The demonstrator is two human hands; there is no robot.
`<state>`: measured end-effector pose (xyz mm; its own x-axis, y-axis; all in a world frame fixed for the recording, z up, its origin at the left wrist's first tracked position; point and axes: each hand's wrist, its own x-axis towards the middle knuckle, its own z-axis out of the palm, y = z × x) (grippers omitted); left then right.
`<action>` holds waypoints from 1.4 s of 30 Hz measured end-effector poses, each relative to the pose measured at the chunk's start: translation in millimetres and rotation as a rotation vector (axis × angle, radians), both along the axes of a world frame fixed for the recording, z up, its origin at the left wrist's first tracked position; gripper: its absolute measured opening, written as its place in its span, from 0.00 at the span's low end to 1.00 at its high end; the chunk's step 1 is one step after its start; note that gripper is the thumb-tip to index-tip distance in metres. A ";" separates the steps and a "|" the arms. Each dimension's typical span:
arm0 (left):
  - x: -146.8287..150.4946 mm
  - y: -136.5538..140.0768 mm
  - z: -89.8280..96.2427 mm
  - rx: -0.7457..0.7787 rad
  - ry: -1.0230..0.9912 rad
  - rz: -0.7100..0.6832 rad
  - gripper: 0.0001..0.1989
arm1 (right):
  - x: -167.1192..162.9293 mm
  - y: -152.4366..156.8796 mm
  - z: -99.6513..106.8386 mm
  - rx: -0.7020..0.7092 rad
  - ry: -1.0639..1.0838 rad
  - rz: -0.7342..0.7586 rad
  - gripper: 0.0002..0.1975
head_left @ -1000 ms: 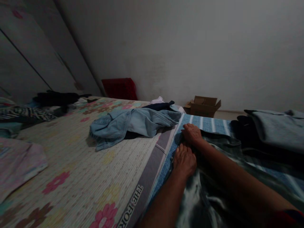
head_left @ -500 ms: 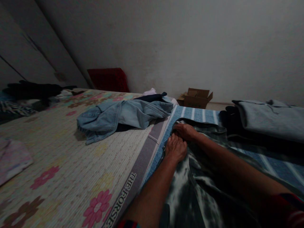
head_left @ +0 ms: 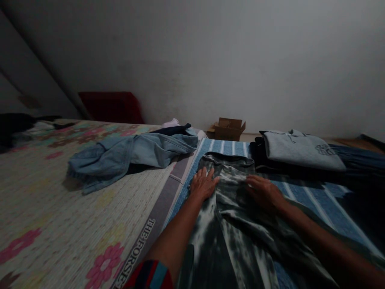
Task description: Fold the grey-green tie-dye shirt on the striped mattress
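Dark green and white tie-dye trousers (head_left: pixel 228 204) lie spread on a blue striped cloth (head_left: pixel 315 204), their waistband at the far end. My left hand (head_left: pixel 204 184) rests flat with fingers spread on the left side, just below the waistband. On the right side of the trousers, my right hand (head_left: pixel 264 192) lies with its fingers stretched toward the middle of the fabric. Neither hand grips anything that I can see. One trouser leg slants off to the right under my right forearm, with creases in it.
A crumpled light blue denim garment (head_left: pixel 135 152) lies left on the flowered mat (head_left: pixel 144 188). A folded grey sweatshirt (head_left: pixel 300 150) sits on dark clothes at the right, beside folded jeans (head_left: pixel 361 156). Against the wall are an opened cardboard box (head_left: pixel 227 129) and a red object (head_left: pixel 111 106).
My hands were together at the waistband's left corner. Now they are apart: the right has moved right across the fabric, and the waistband lies flatter. The view has swung to the right.
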<state>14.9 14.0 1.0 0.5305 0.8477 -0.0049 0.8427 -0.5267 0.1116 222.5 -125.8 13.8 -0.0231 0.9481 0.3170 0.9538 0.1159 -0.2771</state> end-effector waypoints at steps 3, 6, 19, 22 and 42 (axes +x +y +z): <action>0.7 -0.3 0.9 -0.006 0.008 0.005 0.32 | -23.8 -8.7 -7.5 0.021 -0.008 0.129 0.17; 0.8 -1.2 1.9 -0.014 0.008 0.004 0.32 | -45.7 -5.9 -21.3 -0.029 -0.047 0.099 0.23; 0.8 -2.1 0.4 0.010 -0.019 0.012 0.33 | -54.9 -2.9 -46.8 -0.072 -0.126 -0.010 0.29; 0.7 -4.4 3.0 -0.007 -0.012 0.021 0.33 | -54.2 -3.7 -47.4 -0.084 -0.103 -0.010 0.29; 1.6 -11.7 -6.2 0.010 -0.080 0.042 0.27 | -66.7 124.2 -25.4 -0.248 -0.112 0.169 0.20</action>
<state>16.5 2.3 -5.2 0.4927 0.8690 0.0450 0.8527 -0.4925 0.1744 155.9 -1.7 -11.6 -0.2086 0.9760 0.0631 0.9529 0.2173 -0.2114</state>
